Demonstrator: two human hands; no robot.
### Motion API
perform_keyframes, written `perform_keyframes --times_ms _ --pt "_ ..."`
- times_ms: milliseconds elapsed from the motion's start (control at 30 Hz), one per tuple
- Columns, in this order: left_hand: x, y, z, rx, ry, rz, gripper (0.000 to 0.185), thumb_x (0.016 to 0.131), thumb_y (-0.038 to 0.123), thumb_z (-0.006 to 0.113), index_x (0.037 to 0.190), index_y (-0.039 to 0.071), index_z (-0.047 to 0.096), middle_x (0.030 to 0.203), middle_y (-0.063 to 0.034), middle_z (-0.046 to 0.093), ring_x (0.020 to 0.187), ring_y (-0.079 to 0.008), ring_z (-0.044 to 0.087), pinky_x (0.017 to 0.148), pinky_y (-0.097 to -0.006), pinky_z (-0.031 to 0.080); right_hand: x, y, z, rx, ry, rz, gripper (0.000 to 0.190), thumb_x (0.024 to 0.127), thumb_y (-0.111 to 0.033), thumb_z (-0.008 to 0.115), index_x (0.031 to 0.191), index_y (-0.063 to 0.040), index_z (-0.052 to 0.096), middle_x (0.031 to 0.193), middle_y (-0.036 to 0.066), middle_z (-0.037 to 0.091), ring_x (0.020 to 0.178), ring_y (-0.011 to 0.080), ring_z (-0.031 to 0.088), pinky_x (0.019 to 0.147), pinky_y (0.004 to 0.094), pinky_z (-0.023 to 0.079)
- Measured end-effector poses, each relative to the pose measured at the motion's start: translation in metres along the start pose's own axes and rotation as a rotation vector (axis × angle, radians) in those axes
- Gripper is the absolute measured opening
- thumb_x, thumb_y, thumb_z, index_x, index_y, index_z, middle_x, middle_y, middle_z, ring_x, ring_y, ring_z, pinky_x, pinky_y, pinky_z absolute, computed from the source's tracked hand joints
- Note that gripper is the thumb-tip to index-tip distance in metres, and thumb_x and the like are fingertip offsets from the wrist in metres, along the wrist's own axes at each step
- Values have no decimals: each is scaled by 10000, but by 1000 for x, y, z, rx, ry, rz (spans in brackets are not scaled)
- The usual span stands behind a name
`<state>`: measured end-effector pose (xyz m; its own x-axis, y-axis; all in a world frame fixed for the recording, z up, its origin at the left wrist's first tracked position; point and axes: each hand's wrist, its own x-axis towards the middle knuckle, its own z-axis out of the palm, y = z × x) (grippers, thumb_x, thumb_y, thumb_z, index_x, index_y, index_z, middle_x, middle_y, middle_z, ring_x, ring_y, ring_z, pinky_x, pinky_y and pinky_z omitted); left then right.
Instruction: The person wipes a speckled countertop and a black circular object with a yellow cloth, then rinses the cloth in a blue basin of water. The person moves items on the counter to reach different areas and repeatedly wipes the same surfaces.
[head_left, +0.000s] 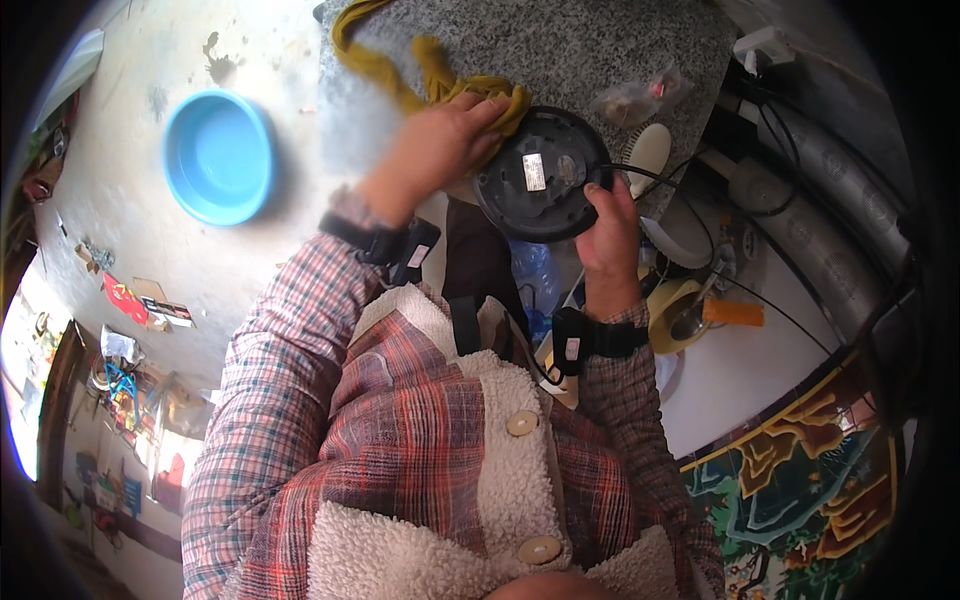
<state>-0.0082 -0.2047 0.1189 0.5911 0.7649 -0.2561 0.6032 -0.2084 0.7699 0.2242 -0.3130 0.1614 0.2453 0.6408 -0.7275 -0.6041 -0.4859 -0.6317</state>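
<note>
My left hand (442, 142) grips a bunched mustard-yellow cloth (457, 86) and presses it against the upper left rim of a round black appliance base (510, 191). A loose length of the cloth trails over the speckled stone tabletop (570, 45). The base looks like that of an electric kettle. Its underside faces up and bears a small printed label. My right hand (611, 229) holds the rim at the lower right, thumb on top, other fingers partly hidden. From the base's right edge a black power cord (637, 171) runs off to the right.
Beside the base lie a white hairbrush (651, 150) and a clear plastic bag (637, 97). A white power strip (765, 46) sits beyond the table's corner. To the right are a yellow container (673, 319) and long grey perforated units (817, 247). A blue basin (217, 157) stands on the floor at left.
</note>
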Motion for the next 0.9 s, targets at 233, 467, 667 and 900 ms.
perform_keyframes --times_ms 233,467,667,900 --pt "-40 22 19 -153 -129 -180 444 920 270 626 1291 44 539 1059 -220 646 957 -401 641 802 -460 520 9 -8 26 75 237 -131 394 897 -5 527 1287 35 565 1247 134 618 1104 237 612 995 368 483" --pt "-65 6 -9 -445 -247 -211 479 904 291 647 1309 58 539 1061 -226 665 966 -408 644 824 -447 519 41 -19 67 -446 327 -590 429 921 -52 558 1331 47 480 1134 131 646 961 192 646 862 313 511" --pt "-62 -49 -39 -56 32 -440 441 916 181 657 1326 65 542 1132 -183 683 1058 -329 663 895 -380 511 108 -6 121 -782 362 -621 640 919 -129 639 1426 82 309 1352 286 476 1205 351 541 1027 418 434" --pt "-42 -40 -37 -13 147 -424 442 892 212 677 1305 107 559 1153 -185 666 1066 -372 636 885 -414 509 112 14 102 -927 105 -935 624 874 -143 701 1398 -2 393 1407 232 428 1317 404 419 1101 488 353"
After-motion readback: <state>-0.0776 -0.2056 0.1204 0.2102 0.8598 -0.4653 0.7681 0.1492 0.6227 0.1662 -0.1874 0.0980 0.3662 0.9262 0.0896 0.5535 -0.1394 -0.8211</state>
